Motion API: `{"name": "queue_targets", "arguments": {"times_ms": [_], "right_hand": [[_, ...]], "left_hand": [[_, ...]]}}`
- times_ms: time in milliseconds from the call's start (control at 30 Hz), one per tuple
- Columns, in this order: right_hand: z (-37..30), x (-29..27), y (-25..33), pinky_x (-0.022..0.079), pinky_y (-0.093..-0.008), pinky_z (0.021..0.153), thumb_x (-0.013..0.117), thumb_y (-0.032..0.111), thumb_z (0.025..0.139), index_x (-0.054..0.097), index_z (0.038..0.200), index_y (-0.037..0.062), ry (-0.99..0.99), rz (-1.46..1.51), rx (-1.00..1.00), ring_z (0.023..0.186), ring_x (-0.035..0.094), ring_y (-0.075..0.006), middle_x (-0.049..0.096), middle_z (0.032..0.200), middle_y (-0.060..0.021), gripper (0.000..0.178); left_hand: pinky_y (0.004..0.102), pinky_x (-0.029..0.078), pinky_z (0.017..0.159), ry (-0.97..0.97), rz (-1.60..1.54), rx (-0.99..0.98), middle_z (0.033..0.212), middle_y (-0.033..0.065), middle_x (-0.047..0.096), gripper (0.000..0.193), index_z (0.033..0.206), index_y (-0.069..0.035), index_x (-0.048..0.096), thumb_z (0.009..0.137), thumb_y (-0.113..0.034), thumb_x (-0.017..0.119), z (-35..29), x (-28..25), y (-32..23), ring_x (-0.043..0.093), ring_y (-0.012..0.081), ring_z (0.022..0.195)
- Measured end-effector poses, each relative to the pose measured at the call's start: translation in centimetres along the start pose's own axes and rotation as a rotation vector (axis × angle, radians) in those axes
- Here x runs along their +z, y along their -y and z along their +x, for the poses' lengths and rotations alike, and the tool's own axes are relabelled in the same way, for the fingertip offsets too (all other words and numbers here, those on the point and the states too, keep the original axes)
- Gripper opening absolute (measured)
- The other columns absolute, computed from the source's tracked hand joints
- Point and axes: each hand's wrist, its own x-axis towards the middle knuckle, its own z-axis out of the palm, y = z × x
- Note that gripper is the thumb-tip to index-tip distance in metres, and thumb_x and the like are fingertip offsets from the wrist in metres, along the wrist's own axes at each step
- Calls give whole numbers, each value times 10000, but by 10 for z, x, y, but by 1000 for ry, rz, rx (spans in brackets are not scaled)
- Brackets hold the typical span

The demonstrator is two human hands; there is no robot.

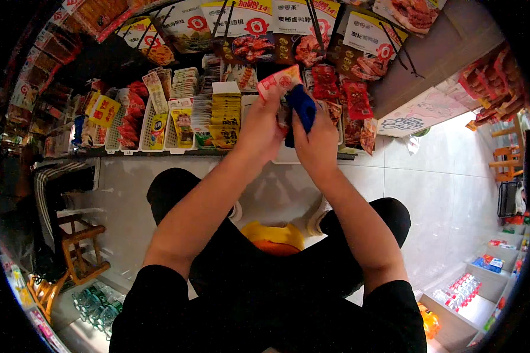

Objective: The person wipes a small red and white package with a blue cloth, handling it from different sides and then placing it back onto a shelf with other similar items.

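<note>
Grey floor tiles lie before the snack shelf. Your forearms reach forward; above white trays, your left hand grips a red packet, your right hand a blue cloth.

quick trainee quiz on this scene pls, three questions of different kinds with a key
1. Which hand holds the dark blue cloth?

2. True or false: the pink-red packet lies on the floor.

3. What is displayed beyond the white baskets, toward the top of the picture?
a) shoes
b) large food packets
c) folded towels

Key:
1. The right hand.
2. False: the left hand holds it.
3. b
</note>
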Motion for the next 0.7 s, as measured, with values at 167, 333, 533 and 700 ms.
{"name": "queue_targets", "arguments": {"times_ms": [167, 333, 533, 700], "right_hand": [[5, 4, 9, 368, -437, 943, 604, 168, 765, 421, 1234, -28, -34, 70, 20, 1120, 463, -367, 486, 1228, -199, 540], [-5, 5, 3, 271, -444, 1031, 635, 212, 715, 451, 1223, -10, -34, -132, -327, 1228, 382, -311, 452, 1293, -148, 584], [-12, -9, 4, 238, -400, 1061, 657, 267, 679, 464, 1233, 31, 233, -268, -531, 1252, 360, -249, 439, 1316, -96, 632], [-4, -14, -40, 455, -381, 791, 606, 321, 792, 547, 1035, 8, -22, 209, 338, 862, 579, -258, 611, 913, -137, 401]], "left_hand": [[334, 432, 891, -23, 1, -40, 1123, 66, 554, 369, 1221, -75, 435, 950, -322, 399, -1, -3, 9, 541, 183, 1017], [330, 419, 921, -62, -118, -161, 1159, 80, 548, 405, 1221, -92, 454, 929, -371, 430, -2, -4, 3, 535, 203, 1048], [365, 437, 901, -35, -61, -160, 1148, 91, 554, 405, 1192, -68, 459, 935, -377, 410, 1, -12, -20, 548, 217, 1029], [424, 424, 940, 1, -165, 30, 1179, 124, 528, 405, 1226, -48, 415, 962, -344, 331, 12, -28, -44, 523, 249, 1092]]}}
